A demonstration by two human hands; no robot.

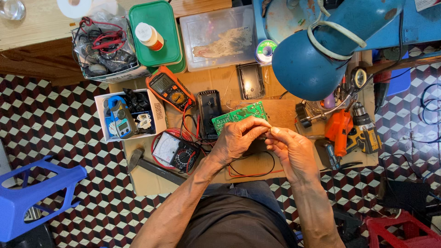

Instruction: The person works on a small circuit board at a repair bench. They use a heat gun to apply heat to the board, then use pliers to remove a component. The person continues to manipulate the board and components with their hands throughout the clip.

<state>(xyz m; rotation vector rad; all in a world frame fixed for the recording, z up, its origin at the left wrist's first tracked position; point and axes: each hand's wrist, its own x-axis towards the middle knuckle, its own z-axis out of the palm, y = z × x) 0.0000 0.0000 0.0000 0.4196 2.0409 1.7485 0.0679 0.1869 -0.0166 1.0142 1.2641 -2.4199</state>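
Observation:
My left hand [239, 138] and my right hand [291, 149] meet above a wooden board, fingertips pinched together on something small that I cannot make out. A green circuit board [240, 115] lies just beyond my left fingers. A thin red and black wire loop [251, 172] runs under both hands. A black plastic case half [209, 112] lies left of the circuit board.
An orange multimeter [168, 89], an analogue meter [172, 151], a hammer [149, 165] and a white box with a blue clamp meter [120, 117] lie left. A blue lamp [317, 59], orange drill [342, 131], solder spool [265, 49] stand right. Blue stool [32, 197], red stool [404, 232].

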